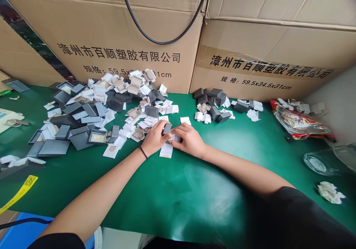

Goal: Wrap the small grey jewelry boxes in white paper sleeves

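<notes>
At the middle of the green table, my left hand (154, 138) is closed round a small dark grey box (167, 128). My right hand (191, 140) meets it from the right, its fingers pinched on a white paper insert (175, 137) against the box. The fingers partly cover both. Under the hands lies a flat white slip (166, 151) with a faint yellow mark. Just beyond my right hand is another white piece (185, 120). Close to my left wrist, an opened grey box (98, 137) shows a pale yellow inside.
A big heap of grey boxes and white inserts (91, 111) spreads across the left. A smaller pile (213, 102) sits at the back, before large cartons (125, 26). To the right are a red food packet (299, 123), a clear plastic container (319, 163) and crumpled tissue (330, 192).
</notes>
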`<state>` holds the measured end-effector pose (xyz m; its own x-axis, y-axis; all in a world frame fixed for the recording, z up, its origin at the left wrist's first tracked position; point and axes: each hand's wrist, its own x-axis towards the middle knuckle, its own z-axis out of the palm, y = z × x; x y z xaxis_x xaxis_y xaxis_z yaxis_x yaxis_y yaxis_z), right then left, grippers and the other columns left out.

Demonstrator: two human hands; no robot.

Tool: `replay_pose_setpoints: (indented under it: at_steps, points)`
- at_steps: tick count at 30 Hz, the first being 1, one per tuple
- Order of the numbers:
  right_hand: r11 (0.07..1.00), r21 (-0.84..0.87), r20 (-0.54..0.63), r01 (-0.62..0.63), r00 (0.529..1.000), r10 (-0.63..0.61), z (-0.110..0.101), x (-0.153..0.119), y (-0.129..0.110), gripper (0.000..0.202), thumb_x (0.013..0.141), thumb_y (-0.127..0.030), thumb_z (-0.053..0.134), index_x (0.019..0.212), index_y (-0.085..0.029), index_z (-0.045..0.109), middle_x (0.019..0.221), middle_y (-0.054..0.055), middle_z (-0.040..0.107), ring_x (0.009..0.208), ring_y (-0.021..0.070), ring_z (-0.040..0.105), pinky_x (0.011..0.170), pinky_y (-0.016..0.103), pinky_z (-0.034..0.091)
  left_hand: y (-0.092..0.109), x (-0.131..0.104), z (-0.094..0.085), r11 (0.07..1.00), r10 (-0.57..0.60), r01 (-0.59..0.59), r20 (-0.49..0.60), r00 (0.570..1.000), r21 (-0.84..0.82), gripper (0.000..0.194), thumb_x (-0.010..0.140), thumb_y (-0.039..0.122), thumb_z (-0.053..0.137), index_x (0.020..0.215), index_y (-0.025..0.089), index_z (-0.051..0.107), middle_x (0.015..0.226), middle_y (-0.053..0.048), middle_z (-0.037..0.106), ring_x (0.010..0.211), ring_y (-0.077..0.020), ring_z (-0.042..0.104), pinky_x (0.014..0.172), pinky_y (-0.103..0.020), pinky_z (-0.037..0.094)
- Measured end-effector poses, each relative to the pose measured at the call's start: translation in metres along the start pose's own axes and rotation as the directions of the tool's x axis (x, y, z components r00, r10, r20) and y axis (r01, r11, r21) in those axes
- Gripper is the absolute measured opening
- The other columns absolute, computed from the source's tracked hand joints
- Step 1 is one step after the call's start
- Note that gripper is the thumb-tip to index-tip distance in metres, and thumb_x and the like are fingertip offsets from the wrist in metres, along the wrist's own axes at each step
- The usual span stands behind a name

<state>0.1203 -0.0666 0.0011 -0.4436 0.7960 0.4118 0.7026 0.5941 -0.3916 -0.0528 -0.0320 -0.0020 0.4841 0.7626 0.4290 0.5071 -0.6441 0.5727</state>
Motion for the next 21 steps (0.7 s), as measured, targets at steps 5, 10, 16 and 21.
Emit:
replay_pose_setpoints:
  at_steps: [5, 10, 16, 21]
  points:
    - [0.995, -0.021, 0.066, 0.096, 0.993, -0.095, -0.004, 0.006, 0.009, 0.018, 0.081, -0.036, 0.058, 0.088, -0.02, 0.061, 0.089, 0.005, 0.064, 0.081, 0.0195, 0.049, 0.073, 0.032, 0.043, -0.001, 0.0, 0.0, 1.0, 0.008, -0.008, -0.006, 1.0, 0.004, 0.067, 0.075, 0.073, 0.022, 0.097, 0.016, 0.05, 0.089, -0.008, 0.056, 0.078, -0.0192, 0.054, 0.071, -0.029, 0.043]
    - [0.971, -0.029, 0.064, 0.239, 0.969, -0.237, 0.001, 0.01, 0.02, 0.023, 0.084, -0.04, 0.053, 0.088, -0.019, 0.058, 0.096, 0.007, 0.061, 0.088, 0.0197, 0.049, 0.078, 0.032, 0.041, -0.003, 0.0, 0.0, 1.0, 0.007, -0.007, 0.004, 1.0, 0.0, 0.066, 0.074, 0.073, 0.023, 0.097, 0.017, 0.049, 0.091, -0.008, 0.057, 0.082, -0.0202, 0.055, 0.074, -0.03, 0.044]
    - [0.929, -0.153, 0.102, 0.337, 0.94, -0.325, 0.002, 0.009, 0.022, 0.028, 0.089, -0.042, 0.041, 0.085, -0.019, 0.057, 0.097, 0.008, 0.06, 0.099, 0.0223, 0.049, 0.079, 0.035, 0.041, -0.003, 0.001, 0.0, 1.0, -0.013, 0.013, 0.005, 1.0, -0.012, 0.068, 0.074, 0.075, 0.022, 0.096, 0.017, 0.049, 0.091, -0.009, 0.057, 0.084, -0.0213, 0.056, 0.076, -0.032, 0.044]
    - [0.978, 0.031, 0.033, 0.208, 0.977, -0.209, 0.005, 0.008, 0.021, 0.021, 0.085, -0.039, 0.051, 0.093, -0.021, 0.058, 0.101, 0.007, 0.06, 0.094, 0.0202, 0.053, 0.077, 0.033, 0.046, -0.004, 0.001, -0.001, 0.996, -0.071, 0.071, 0.002, 0.997, -0.045, 0.068, 0.075, 0.074, 0.019, 0.096, 0.016, 0.049, 0.092, -0.01, 0.058, 0.084, -0.0218, 0.056, 0.075, -0.032, 0.044]
